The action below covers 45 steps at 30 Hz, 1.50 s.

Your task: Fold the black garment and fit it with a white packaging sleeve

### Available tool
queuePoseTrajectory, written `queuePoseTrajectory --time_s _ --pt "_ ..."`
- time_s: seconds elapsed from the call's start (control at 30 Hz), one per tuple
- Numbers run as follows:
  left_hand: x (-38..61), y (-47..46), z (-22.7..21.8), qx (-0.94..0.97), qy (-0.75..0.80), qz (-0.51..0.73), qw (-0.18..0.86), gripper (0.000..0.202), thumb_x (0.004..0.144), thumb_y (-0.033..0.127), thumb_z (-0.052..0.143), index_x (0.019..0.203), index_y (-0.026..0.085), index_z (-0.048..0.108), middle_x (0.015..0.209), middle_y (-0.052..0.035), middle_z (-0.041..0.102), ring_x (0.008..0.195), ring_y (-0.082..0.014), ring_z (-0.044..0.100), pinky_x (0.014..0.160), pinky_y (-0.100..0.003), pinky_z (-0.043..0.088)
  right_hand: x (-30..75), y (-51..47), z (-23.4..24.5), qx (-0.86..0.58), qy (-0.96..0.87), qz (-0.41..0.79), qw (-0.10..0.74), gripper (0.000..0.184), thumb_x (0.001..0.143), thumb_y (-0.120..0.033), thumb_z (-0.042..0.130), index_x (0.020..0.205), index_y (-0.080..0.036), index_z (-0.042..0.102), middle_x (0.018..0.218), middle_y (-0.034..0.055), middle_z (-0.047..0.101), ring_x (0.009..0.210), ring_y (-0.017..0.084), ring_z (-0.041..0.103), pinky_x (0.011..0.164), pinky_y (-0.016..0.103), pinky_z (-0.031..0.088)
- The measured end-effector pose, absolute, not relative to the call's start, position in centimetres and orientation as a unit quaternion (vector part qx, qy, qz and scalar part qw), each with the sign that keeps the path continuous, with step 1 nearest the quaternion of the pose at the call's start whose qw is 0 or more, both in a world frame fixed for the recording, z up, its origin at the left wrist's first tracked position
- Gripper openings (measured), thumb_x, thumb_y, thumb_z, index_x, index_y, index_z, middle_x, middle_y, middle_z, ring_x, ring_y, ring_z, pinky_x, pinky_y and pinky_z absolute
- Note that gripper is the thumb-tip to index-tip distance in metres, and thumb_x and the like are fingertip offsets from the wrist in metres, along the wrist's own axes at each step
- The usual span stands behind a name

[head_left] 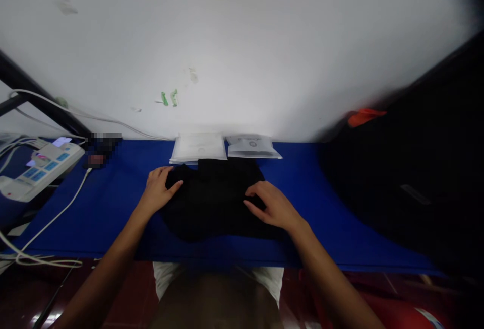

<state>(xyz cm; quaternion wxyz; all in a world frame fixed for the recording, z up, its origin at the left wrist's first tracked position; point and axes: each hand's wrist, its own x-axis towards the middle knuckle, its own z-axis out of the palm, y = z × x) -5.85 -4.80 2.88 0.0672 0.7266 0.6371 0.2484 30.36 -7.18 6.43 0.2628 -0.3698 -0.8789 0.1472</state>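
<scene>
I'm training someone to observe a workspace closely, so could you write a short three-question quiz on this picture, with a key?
1. True or false: the black cloth lies on the blue table between the left hand and the right hand.

2. Where is the white power strip?
a) to the right of the right hand
b) to the left of the left hand
c) between the two hands

3. How many pale pouches lie beyond the black cloth, near the wall?

Key: 1. True. 2. b. 3. Two, side by side.
</scene>
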Motion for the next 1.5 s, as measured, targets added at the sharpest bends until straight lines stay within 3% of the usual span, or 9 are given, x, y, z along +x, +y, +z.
queuePoseTrajectory --time_s 0.23,0.43,0.63,0.77,0.9,1.1,1.23,1.33,1.5 --pt "-6.4 -4.9 3.4 0.702 0.624 0.327 0.104 0.024 0.087 0.039 0.055 0.099 0.021 0.064 0.106 -0.0081 0.069 0.102 -0.0259 0.063 0.092 -0.042 0.05 30.5 -7.2 4.9 -0.401 -0.86 0.153 0.274 0.012 0.096 -0.028 0.048 0.098 -0.022 0.059 0.079 0.0039 0.067 0.072 0.02 0.063 0.072 0.037 0.048" --pt "-6.9 -5.5 4.0 0.674 0.644 0.339 0.128 0.02 0.084 0.036 0.058 0.095 0.021 0.065 0.093 -0.0049 0.072 0.09 -0.0233 0.067 0.079 -0.036 0.054 30.3 -6.9 4.3 -0.404 -0.862 0.154 0.264 0.015 0.098 -0.029 0.046 0.095 -0.021 0.059 0.08 0.0049 0.067 0.074 0.02 0.062 0.071 0.037 0.048" --pt "-6.2 -6.5 5.0 0.696 0.601 0.378 0.109 0.018 0.087 0.037 0.058 0.093 0.022 0.066 0.091 -0.0038 0.069 0.089 -0.0204 0.065 0.087 -0.036 0.051 30.4 -6.9 3.9 -0.408 -0.859 0.154 0.269 0.016 0.098 -0.029 0.046 0.094 -0.021 0.059 0.08 0.0049 0.068 0.073 0.02 0.062 0.071 0.037 0.047" --pt "-5.3 -7.8 6.8 0.735 0.534 0.391 0.147 0.017 0.087 0.038 0.062 0.092 0.023 0.067 0.087 -0.003 0.067 0.086 -0.0189 0.064 0.084 -0.034 0.052 30.5 -7.0 3.8 -0.411 -0.855 0.158 0.275 0.017 0.098 -0.029 0.045 0.093 -0.022 0.06 0.079 0.0043 0.068 0.073 0.019 0.062 0.071 0.036 0.047" --pt "-5.3 -8.5 7.4 0.786 0.473 0.342 0.206 0.019 0.086 0.04 0.065 0.094 0.023 0.068 0.078 -0.002 0.067 0.082 -0.0187 0.064 0.082 -0.034 0.051 30.5 -7.0 3.7 -0.408 -0.852 0.162 0.286 0.016 0.098 -0.028 0.046 0.093 -0.021 0.059 0.078 0.0036 0.067 0.072 0.019 0.061 0.071 0.035 0.046" --pt "-6.6 -8.2 5.5 0.793 0.525 0.264 0.16 0.023 0.088 0.045 0.06 0.099 0.025 0.067 0.071 0.0018 0.062 0.075 -0.018 0.061 0.086 -0.037 0.048 30.5 -7.0 3.7 -0.421 -0.836 0.179 0.303 0.017 0.098 -0.03 0.046 0.09 -0.022 0.06 0.076 0.0029 0.065 0.07 0.018 0.06 0.071 0.035 0.047" --pt "-6.9 -7.9 5.0 0.799 0.539 0.222 0.147 0.044 0.083 0.053 0.066 0.117 0.025 0.061 0.085 -0.0015 0.062 0.086 -0.0221 0.059 0.084 -0.037 0.049 30.5 -7.0 3.5 -0.428 -0.828 0.186 0.31 0.018 0.098 -0.03 0.047 0.09 -0.023 0.06 0.075 0.0026 0.064 0.07 0.018 0.06 0.071 0.034 0.047" --pt "-6.9 -7.9 5.0 0.808 0.541 0.192 0.133 0.045 0.079 0.057 0.068 0.111 0.025 0.065 0.101 -0.0054 0.062 0.099 -0.0259 0.056 0.087 -0.039 0.049 30.5 -6.9 3.3 -0.432 -0.823 0.191 0.316 0.017 0.098 -0.031 0.047 0.089 -0.023 0.06 0.075 0.0025 0.064 0.07 0.018 0.06 0.071 0.034 0.048" --pt "-7.1 -8.4 5.6 0.788 0.577 0.145 0.161 0.041 0.08 0.058 0.066 0.102 0.023 0.065 0.097 -0.004 0.065 0.09 -0.0243 0.063 0.079 -0.034 0.05 30.6 -6.8 3.1 -0.437 -0.817 0.193 0.322 0.018 0.097 -0.03 0.048 0.089 -0.023 0.061 0.075 0.0027 0.065 0.07 0.018 0.061 0.071 0.034 0.049"
